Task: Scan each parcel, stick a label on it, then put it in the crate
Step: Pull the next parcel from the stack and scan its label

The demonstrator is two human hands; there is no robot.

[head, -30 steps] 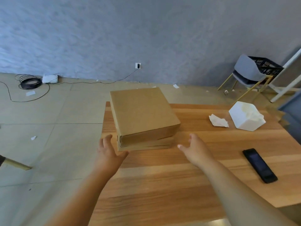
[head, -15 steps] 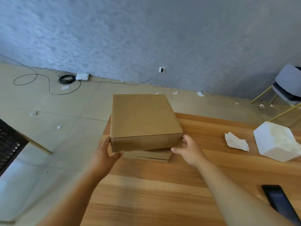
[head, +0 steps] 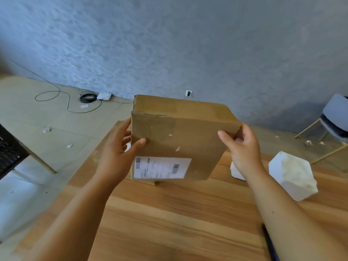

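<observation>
A brown cardboard parcel (head: 180,136) is raised off the wooden table (head: 178,219) and tipped so its underside faces me. A white printed label (head: 161,168) is stuck on that face near the lower edge. My left hand (head: 116,151) grips the parcel's left side, thumb on the near face. My right hand (head: 243,147) grips its right edge with thumb in front. A second flat parcel (head: 145,181) lies on the table behind it, mostly hidden. A black crate (head: 9,153) shows at the left edge.
A white foam block (head: 293,176) and a crumpled white paper (head: 236,173) lie on the table at right. A dark phone edge (head: 269,243) shows at the lower right. A grey chair (head: 333,119) stands at far right. Cables (head: 87,97) lie on the floor.
Both hands closed on the top parcel, lifted it off the lower one and tilted it towards me, exposing the labelled underside. My view swung left.
</observation>
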